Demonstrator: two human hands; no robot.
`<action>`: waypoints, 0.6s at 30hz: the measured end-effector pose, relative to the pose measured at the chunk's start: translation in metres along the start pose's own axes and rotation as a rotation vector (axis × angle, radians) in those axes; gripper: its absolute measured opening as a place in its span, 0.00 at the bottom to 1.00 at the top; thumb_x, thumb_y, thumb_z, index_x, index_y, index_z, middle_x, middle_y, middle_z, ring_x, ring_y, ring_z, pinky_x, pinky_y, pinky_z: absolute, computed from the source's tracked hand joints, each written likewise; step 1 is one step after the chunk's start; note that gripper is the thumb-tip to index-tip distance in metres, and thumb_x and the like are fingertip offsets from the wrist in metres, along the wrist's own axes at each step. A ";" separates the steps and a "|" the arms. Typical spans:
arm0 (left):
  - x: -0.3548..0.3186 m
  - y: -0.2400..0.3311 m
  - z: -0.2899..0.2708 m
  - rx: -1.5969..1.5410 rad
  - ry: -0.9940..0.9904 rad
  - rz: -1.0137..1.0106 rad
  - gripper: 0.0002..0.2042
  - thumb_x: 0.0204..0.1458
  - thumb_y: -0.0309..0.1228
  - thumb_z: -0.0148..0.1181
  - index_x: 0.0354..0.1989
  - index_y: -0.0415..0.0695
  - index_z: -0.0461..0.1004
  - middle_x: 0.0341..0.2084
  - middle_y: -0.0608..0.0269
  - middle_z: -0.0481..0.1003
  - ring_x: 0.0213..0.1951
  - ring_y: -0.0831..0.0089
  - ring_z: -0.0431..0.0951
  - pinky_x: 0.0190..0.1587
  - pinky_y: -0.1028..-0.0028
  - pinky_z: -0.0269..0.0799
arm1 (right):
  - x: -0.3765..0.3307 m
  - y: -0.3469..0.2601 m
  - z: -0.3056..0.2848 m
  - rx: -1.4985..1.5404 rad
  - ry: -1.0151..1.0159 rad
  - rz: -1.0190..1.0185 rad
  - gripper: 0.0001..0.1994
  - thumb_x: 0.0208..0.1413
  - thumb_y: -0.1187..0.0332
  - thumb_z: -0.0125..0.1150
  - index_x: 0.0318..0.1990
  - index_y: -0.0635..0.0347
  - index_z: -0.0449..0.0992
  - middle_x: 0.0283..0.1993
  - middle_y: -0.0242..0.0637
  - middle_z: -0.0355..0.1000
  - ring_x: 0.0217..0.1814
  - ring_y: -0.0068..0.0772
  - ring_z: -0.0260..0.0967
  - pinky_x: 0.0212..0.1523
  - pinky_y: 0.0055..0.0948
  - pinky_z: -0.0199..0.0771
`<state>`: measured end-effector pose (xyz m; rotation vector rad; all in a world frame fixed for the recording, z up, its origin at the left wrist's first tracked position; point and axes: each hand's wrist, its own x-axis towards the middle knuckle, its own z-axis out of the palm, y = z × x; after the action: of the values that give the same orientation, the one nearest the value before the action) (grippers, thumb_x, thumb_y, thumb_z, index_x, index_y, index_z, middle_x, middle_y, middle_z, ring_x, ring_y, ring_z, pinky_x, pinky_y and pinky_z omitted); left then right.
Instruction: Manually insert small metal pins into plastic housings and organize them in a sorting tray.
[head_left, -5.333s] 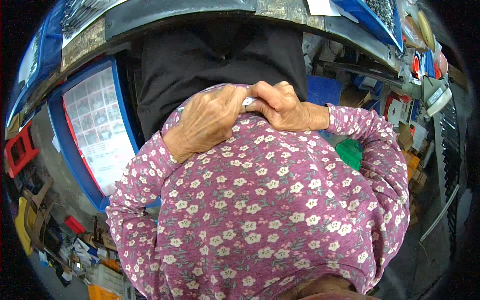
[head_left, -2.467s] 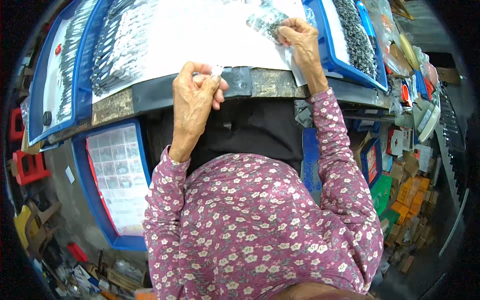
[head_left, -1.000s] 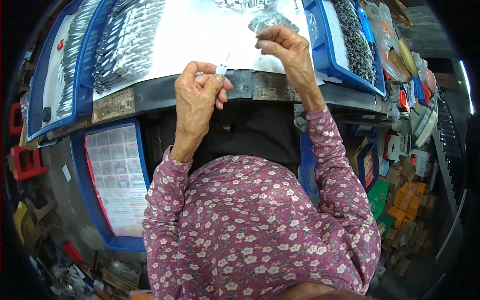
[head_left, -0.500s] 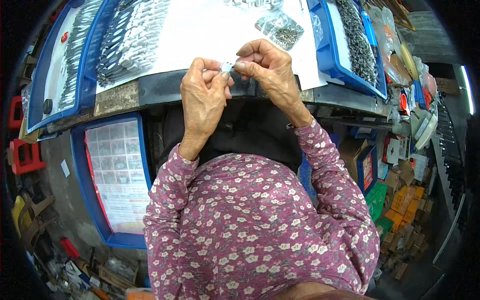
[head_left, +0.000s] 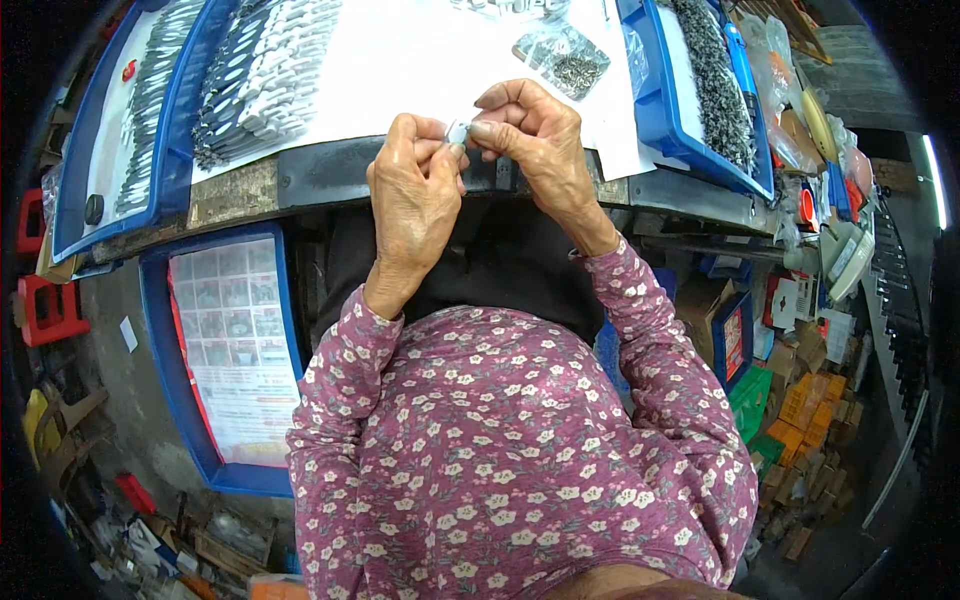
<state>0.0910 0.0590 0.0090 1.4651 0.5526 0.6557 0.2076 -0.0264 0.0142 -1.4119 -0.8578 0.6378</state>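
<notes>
Above the table's front edge my left hand (head_left: 415, 195) is closed, its thumb and fingers pinching a small white plastic piece (head_left: 457, 133). Close on the right, my right hand (head_left: 540, 140) is also closed, thumb against the fingers, its tips at the edge of that white piece. Whatever small thing the right fingertips hold is too small to tell. Beyond the hands, on white paper, lies a clear plastic bag (head_left: 562, 60) with a heap of tiny metal parts. Farther left are rows of white plastic parts (head_left: 290, 75) beside dark and grey ones (head_left: 225, 95).
A blue tray (head_left: 175, 150) of thin grey parts stands at the left, another blue tray (head_left: 675, 140) of small dark parts at the right. Below the table at the left is a blue crate (head_left: 290, 330) with printed sheets. Boxes (head_left: 805, 405) pile up at the lower right.
My left hand has shifted slightly right with the white piece, which has turned a little. The right hand stays almost in place, its fingertips now closer against the piece.
</notes>
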 end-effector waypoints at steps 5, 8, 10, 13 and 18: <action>0.000 -0.004 0.003 0.104 0.024 0.080 0.03 0.46 0.18 0.49 0.28 0.35 0.63 0.16 0.58 0.71 0.18 0.76 0.72 0.20 0.77 0.67 | 0.000 0.001 -0.001 -0.010 0.015 0.026 0.10 0.50 0.73 0.57 0.39 0.68 0.68 0.26 0.35 0.70 0.26 0.17 0.66 0.28 0.15 0.67; -0.001 -0.006 0.005 0.164 0.029 0.127 0.03 0.46 0.17 0.49 0.29 0.35 0.63 0.17 0.55 0.71 0.19 0.72 0.74 0.21 0.76 0.68 | -0.002 0.002 0.001 -0.009 0.043 0.032 0.10 0.50 0.73 0.57 0.39 0.68 0.67 0.26 0.34 0.70 0.25 0.17 0.65 0.27 0.15 0.67; -0.002 -0.007 0.005 0.173 0.034 0.139 0.03 0.46 0.17 0.49 0.28 0.35 0.63 0.18 0.55 0.71 0.20 0.72 0.74 0.21 0.76 0.68 | -0.002 0.001 0.002 -0.041 0.060 0.046 0.11 0.50 0.73 0.57 0.39 0.68 0.67 0.26 0.34 0.70 0.25 0.16 0.64 0.27 0.15 0.66; -0.002 -0.004 0.005 0.175 0.035 0.152 0.03 0.46 0.17 0.49 0.28 0.35 0.63 0.18 0.55 0.72 0.20 0.72 0.74 0.22 0.76 0.68 | -0.002 0.002 0.001 -0.102 0.064 -0.007 0.12 0.51 0.73 0.56 0.42 0.68 0.66 0.26 0.32 0.69 0.25 0.16 0.63 0.26 0.14 0.66; -0.003 -0.003 0.006 0.067 -0.001 0.083 0.03 0.46 0.18 0.49 0.29 0.35 0.63 0.18 0.57 0.73 0.21 0.75 0.74 0.22 0.78 0.68 | -0.004 -0.005 0.003 -0.108 0.000 -0.052 0.14 0.52 0.74 0.55 0.45 0.68 0.65 0.27 0.31 0.67 0.25 0.15 0.63 0.26 0.13 0.65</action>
<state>0.0931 0.0531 0.0057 1.5575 0.5196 0.7073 0.2022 -0.0283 0.0185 -1.4816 -0.9372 0.5587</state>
